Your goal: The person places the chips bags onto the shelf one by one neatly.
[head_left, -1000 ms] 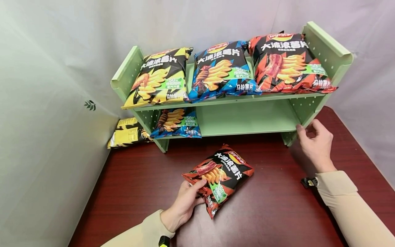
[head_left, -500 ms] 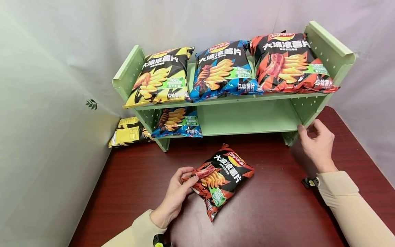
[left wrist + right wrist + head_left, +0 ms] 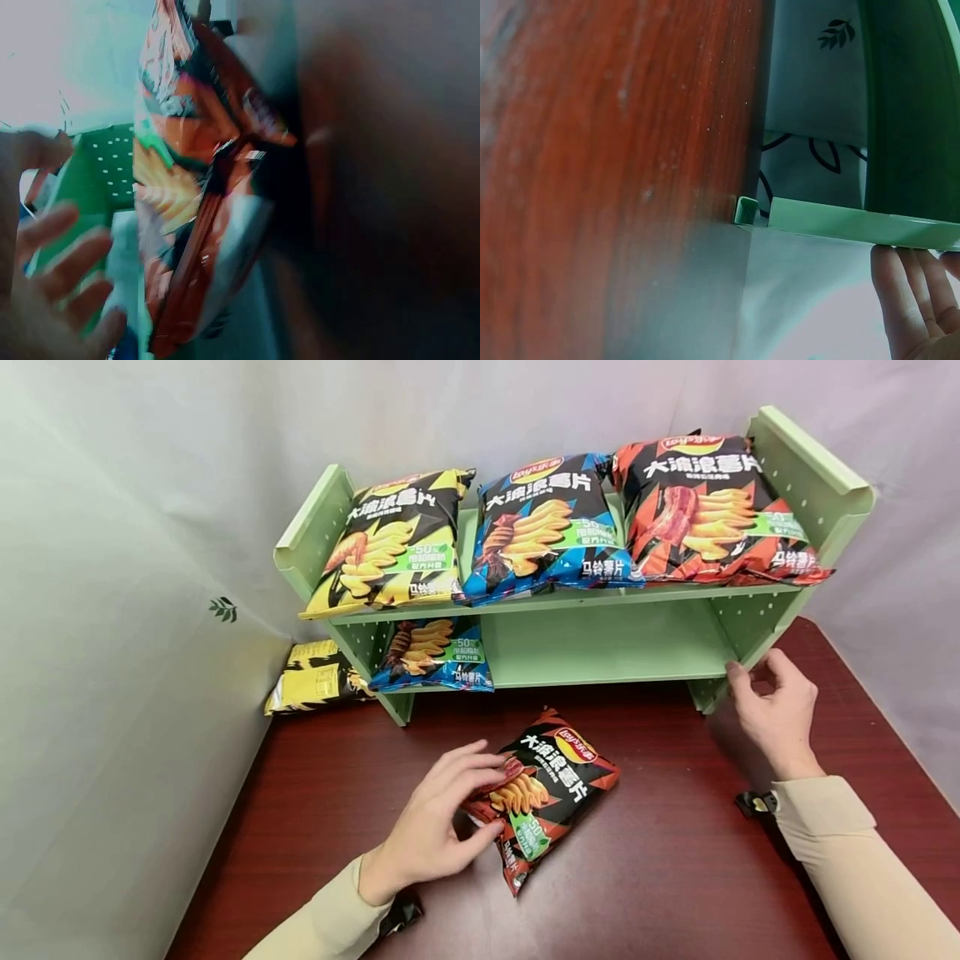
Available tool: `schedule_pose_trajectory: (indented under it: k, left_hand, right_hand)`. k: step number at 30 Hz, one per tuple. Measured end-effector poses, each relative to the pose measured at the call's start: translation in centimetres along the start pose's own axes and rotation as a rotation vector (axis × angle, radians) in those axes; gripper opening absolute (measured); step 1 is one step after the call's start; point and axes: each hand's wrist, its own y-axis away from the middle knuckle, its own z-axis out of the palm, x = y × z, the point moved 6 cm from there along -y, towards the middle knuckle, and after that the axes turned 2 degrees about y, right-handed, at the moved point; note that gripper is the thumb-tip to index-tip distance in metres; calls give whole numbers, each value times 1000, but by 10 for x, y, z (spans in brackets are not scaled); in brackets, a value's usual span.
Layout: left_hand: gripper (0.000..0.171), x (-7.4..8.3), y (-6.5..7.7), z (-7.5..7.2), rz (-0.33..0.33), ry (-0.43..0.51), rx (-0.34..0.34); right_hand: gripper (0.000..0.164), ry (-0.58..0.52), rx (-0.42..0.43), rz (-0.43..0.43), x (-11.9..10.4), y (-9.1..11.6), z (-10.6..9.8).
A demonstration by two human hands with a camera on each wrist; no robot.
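A red-and-black bag of chips (image 3: 551, 793) lies slanted on the table in front of the shelf rack (image 3: 607, 647). My left hand (image 3: 435, 818) is over the bag's left end in the head view, fingers spread loosely and thumb near its lower edge. In the left wrist view its fingers (image 3: 71, 262) stand apart from the bag (image 3: 180, 202). My right hand (image 3: 780, 710) is at the rack's lower right side. In the right wrist view its fingertips (image 3: 889, 262) touch the edge of the green side panel (image 3: 840, 219).
The top shelf holds a yellow chip bag (image 3: 390, 543), a blue one (image 3: 547, 527) and a red one (image 3: 712, 510). Another blue bag (image 3: 435, 652) lies at the lower shelf's left. A yellow bag (image 3: 315, 681) rests left of the rack. White curtains (image 3: 135, 693) enclose the table.
My left hand has loosened its hold on the red chip bag and shifted up along its left end, with fingers spread. The bag stays nearly in place. My right hand stays at the rack.
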Motion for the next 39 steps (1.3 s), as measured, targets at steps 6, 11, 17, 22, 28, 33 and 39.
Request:
schedule_pose_trajectory:
  k: [6,11,17,22,28,33,39]
  left_hand:
    - [80,16,-6,19,261,-172,-358]
    - [94,19,-6,35,323,-341,-532]
    - [98,15,-5,44,314,-431,-552]
    - [101,12,-2,47,303,-433,-551]
    - [108,8,6,49,296,-429,-553]
    - [106,3,13,50,286,-422,-559]
    - [90,1,15,51,288,-443,-555]
  right_hand:
    - [16,-2,-9,1,0,0,0]
    - [16,-8,0,0,0,0,-1]
    - [16,-9,0,11,0,0,0]
    - [17,4,6,6,1,0,-1]
    - [17,3,0,3,1,0,0]
    - [17,1,1,2,0,0,0]
    - [16,-1,-3,-1,0,-1,-1]
